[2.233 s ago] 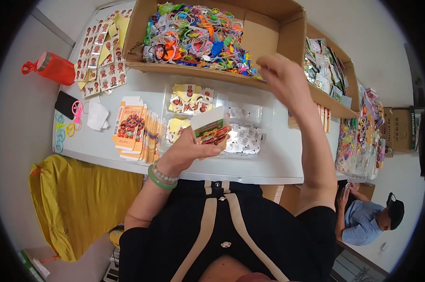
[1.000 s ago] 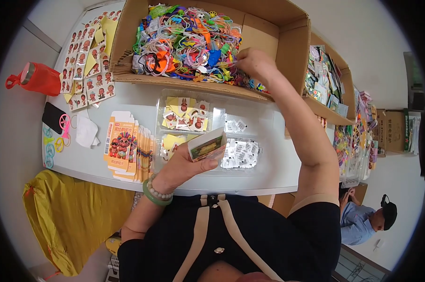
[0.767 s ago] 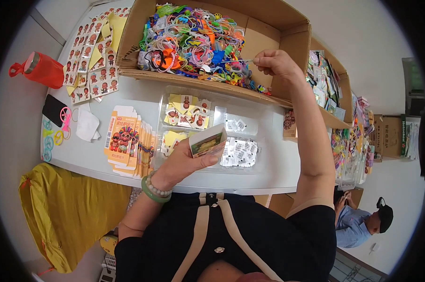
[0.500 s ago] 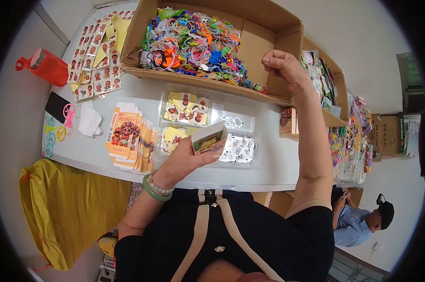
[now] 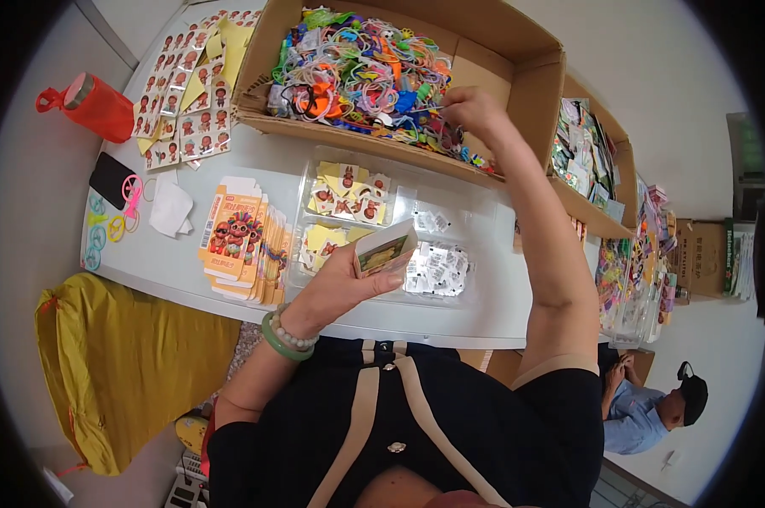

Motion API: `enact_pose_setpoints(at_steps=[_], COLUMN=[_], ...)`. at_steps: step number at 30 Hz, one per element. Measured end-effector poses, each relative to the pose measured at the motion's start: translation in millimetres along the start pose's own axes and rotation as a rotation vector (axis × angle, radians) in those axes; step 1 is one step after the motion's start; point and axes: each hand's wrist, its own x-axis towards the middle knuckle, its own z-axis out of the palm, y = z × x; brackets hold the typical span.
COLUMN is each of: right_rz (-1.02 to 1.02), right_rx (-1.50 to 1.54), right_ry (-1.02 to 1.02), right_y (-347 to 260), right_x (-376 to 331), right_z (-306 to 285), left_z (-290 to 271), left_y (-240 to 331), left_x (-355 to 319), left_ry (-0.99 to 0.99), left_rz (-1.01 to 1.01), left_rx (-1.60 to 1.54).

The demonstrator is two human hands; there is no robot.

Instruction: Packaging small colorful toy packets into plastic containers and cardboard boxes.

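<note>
My left hand [image 5: 342,288] grips a small open paper box [image 5: 382,252], tilted above a clear plastic tray [image 5: 296,271]. Beyond the tray stands a large cardboard box [image 5: 349,138], its left part heaped with tangled colourful small toys [image 5: 365,72]. My right hand [image 5: 477,113] reaches into this box at the right edge of the heap, fingers closed together against the toys. What the fingertips pinch, if anything, is hidden. In the tray lie cut sticker pieces [image 5: 346,190] on yellow paper and small white packets [image 5: 437,269].
Left of the tray are stacked flat orange cartons [image 5: 234,233]. Farther left lie a phone [image 5: 112,180], sticker sheets [image 5: 200,127] and a red bottle [image 5: 95,110]. A second cardboard box [image 5: 598,216] holds shiny packets at the right. Another person [image 5: 645,411] sits at far right.
My right hand has moved left and slightly down, from over the box's bare right part to the toy heap. My left hand still holds the small box. The view has shifted a little.
</note>
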Motion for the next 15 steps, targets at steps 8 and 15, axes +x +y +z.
enact_pose_setpoints(at_steps=[8,15], right_rz=[-0.04,-0.122], right_rx=[0.573,0.822], right_ry=[0.009,-0.013], right_y=[-5,-15], right_x=[-55,-87], right_z=[-66,-75], left_z=[1,4], left_y=[-2,-5], left_x=[2,-2], left_ry=[0.033,0.067], left_rz=[0.009,0.004], left_rx=[-0.017,-0.044])
